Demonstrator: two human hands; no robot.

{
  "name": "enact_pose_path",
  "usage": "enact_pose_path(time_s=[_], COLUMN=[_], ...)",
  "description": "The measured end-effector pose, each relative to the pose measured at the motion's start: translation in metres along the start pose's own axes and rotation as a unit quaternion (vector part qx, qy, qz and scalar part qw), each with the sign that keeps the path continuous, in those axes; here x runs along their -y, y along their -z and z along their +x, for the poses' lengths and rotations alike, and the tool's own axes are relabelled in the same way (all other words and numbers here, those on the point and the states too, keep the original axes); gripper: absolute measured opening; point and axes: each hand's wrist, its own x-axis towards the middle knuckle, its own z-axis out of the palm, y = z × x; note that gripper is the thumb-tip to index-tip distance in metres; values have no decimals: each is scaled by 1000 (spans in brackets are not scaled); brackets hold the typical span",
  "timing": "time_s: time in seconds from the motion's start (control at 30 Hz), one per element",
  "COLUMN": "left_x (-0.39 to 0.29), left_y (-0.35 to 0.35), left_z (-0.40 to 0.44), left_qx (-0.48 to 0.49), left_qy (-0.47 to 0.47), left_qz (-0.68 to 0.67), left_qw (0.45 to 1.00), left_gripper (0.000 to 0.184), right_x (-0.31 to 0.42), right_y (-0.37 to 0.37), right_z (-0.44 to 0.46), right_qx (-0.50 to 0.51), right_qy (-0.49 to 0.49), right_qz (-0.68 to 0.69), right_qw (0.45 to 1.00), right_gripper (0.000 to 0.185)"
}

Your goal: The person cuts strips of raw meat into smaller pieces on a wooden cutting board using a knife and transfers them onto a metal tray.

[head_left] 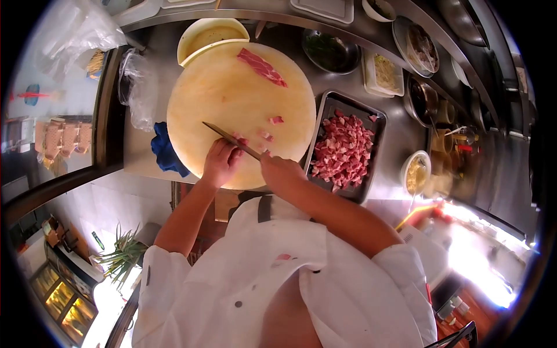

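On a round, pale cutting board (pixel 203 98), my right hand (pixel 281 173) is closed around the handle of a knife (pixel 232 139), whose blade points to the upper left. My left hand (pixel 221 160) lies just below the blade with its fingers bent together, against a piece of meat largely hidden by the fingers and blade. A few small cut pieces of meat (pixel 275 120) lie beyond the knife. Near the board's far edge rests a longer red strip of meat (pixel 262 68). A dark tray (pixel 364 188) to the right holds a heap of diced meat (pixel 342 149).
Behind the board stands a pale container (pixel 212 36) of yellowish liquid. A dark blue cloth (pixel 167 149) touches its left side. Farther right are a metal bowl with greens (pixel 331 51), a white container (pixel 383 74) and a small bowl (pixel 416 173). A metal shelf (pixel 278 13) crosses the back.
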Motion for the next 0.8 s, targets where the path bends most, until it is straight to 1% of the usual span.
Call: enact_pose_path(time_s=[0.1, 0.13, 0.2, 0.23, 0.3, 0.33, 0.43, 0.47, 0.57, 0.67, 0.7, 0.73, 0.77, 0.8], left_x=[7, 10, 13, 14, 14, 12, 9, 9, 9, 9, 2, -12, -19, -21], left_y=[-7, -10, -11, -10, -9, -7, 2, 3, 7, 3, 6, 16, 21, 21], left_z=[-2, -5, -11, -12, -15, -19, -35, -39, -43, -33, -20, -3, 6, 4], left_qx=[-13, -21, -2, 7, -15, -24, -67, -81, -44, 42, 98, 154, 207, 154], left_qy=[-19, -29, -33, -36, -45, -44, 45, 74, 78, 144, 233, 320, 403, 437], left_qz=[-26, -39, -12, 1, 16, 23, 92, 114, 141, 89, 59, 28, -3, -123], left_qw=[999, 999, 999, 999, 999, 998, 993, 987, 986, 985, 966, 934, 891, 878], left_gripper=[21, 21, 20, 20, 23, 25, 32, 35, 34, 35, 35, 36, 38, 35], right_x=[6, 3, -1, -2, -12, -20, -30, -32, -29, -26, -28, -28, -26, -24], right_y=[-27, -25, -18, -13, -1, 0, 14, 20, 32, 29, 21, 15, 14, 14], right_z=[49, 57, 66, 64, 59, 57, 32, 23, 0, -12, -12, -13, -17, -21], right_qx=[-56, -51, -45, -73, -128, -119, -147, -152, -162, -170, -181, -192, -186, -180], right_qy=[27, 36, 53, 60, 75, 93, 33, 31, 17, -11, -17, -22, -30, -36], right_qz=[15, 15, 13, 23, 42, -31, 49, 51, 64, 87, 99, 112, 122, 133], right_qw=[998, 998, 997, 995, 988, 988, 987, 987, 985, 982, 978, 975, 974, 974], right_gripper=[18, 19, 20, 19, 21, 23, 26, 27, 27, 26, 25, 25, 25, 25])
